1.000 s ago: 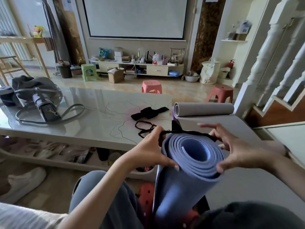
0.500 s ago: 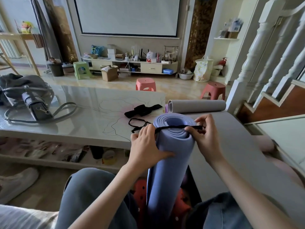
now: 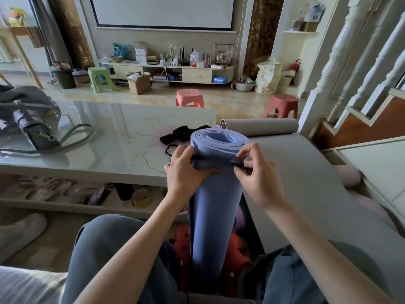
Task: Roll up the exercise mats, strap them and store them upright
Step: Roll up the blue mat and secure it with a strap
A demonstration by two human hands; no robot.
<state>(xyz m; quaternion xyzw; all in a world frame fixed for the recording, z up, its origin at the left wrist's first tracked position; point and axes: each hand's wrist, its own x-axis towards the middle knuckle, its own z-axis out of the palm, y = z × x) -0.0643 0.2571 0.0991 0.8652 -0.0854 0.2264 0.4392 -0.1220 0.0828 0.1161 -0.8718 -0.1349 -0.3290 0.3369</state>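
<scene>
Since the previous frame half a second ago, black strap (image 3: 217, 160) has dropped from across the open top of the blue mat (image 3: 215, 207) to a band round its side, just below the top rim; both hands have followed it down. Blue mat: rolled, standing upright between the person's knees, lower end hidden among red objects on the floor I cannot identify. Left hand (image 3: 186, 172) on the mat's left side, fingers curled, pinching the strap at its left end, thumb lying across the mat's front. Right hand (image 3: 256, 172) on the mat's right side, fingers curled, pinching the strap's other end, where a short black tail sticks out; whether the strap is fastened cannot be told. Room around the blue mat: open air above its top rim; to its right, touching or nearly so, the flat grey mat (image 3: 306, 183), part unrolled with its rolled end (image 3: 258, 127) lying behind the blue mat's top. To the mat's left, the marble table (image 3: 98, 150), its front edge level with the left hand and close to it. On the table just behind and left of the mat: a black wrap (image 3: 182, 133) and a thin black cord (image 3: 173, 148). Further left on the table, well apart from the mat: grey handbag (image 3: 30, 126), strap trailing toward the table's front edge. Beyond the mat, two red stools (image 3: 189, 98) on open floor.
</scene>
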